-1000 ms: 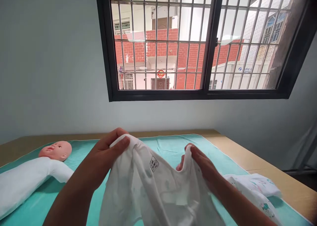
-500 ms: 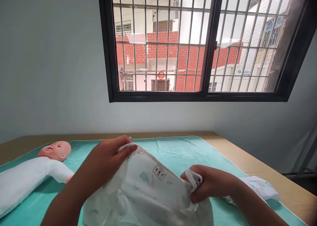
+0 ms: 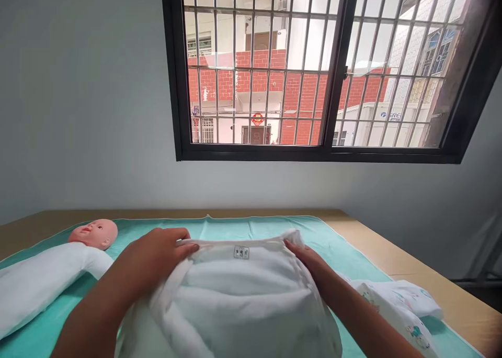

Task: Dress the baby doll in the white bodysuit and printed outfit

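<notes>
Beneath the window [image 3: 336, 70], left hand [image 3: 157, 253] and right hand [image 3: 308, 264] pinch a white garment [image 3: 243, 300], its slanting edge [image 3: 219, 242] now level, seemingly straightened.

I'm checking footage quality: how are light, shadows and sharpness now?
Head view: the black-framed barred window is bright, the grey wall dimmer; head view: shadow falls beneath the white-clothed doll on the teal fabric sheet; head view: the rectangular label on the thin white fabric garment is too small to read.
</notes>
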`<control>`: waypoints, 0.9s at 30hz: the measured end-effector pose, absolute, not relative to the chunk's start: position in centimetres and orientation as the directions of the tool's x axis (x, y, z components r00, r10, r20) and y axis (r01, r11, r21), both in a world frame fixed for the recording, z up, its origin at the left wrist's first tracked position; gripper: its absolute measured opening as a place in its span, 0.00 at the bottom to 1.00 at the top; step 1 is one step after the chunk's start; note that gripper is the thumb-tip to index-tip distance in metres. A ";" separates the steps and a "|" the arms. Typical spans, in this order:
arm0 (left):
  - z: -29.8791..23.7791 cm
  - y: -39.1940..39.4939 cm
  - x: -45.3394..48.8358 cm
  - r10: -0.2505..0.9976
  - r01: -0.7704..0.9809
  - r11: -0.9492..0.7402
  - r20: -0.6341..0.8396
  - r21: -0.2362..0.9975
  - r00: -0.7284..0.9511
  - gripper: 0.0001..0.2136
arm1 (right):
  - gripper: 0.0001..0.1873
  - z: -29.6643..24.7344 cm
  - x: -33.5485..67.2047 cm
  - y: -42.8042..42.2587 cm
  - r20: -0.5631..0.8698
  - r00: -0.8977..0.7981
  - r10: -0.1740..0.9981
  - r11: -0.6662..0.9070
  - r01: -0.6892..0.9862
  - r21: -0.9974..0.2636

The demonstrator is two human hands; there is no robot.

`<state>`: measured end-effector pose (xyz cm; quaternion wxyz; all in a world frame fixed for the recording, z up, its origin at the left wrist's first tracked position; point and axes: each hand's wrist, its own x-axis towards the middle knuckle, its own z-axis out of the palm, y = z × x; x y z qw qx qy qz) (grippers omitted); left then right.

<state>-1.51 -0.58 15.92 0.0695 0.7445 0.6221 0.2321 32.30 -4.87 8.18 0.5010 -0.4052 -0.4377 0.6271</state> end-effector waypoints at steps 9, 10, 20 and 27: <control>6.5 7.0 -0.6 0.941 0.960 0.072 0.301 0.271 -0.156 0.22 | 0.21 1.8 28.8 8.2 0.330 0.251 0.910 0.151 0.541 -0.827; 4.5 7.5 -0.4 0.955 0.966 0.089 0.254 0.241 -0.152 0.22 | 0.20 0.7 29.0 9.1 0.341 0.273 0.899 0.133 0.572 -0.810; -2.4 8.3 -0.2 0.985 0.979 0.098 0.125 0.180 -0.121 0.23 | 0.12 -3.8 30.2 10.2 0.287 0.103 0.952 0.124 0.732 -0.670; -2.8 8.5 -0.2 0.982 0.973 0.090 0.143 0.215 -0.122 0.23 | 0.14 -3.0 31.6 10.6 0.216 0.145 0.966 0.062 0.676 -0.734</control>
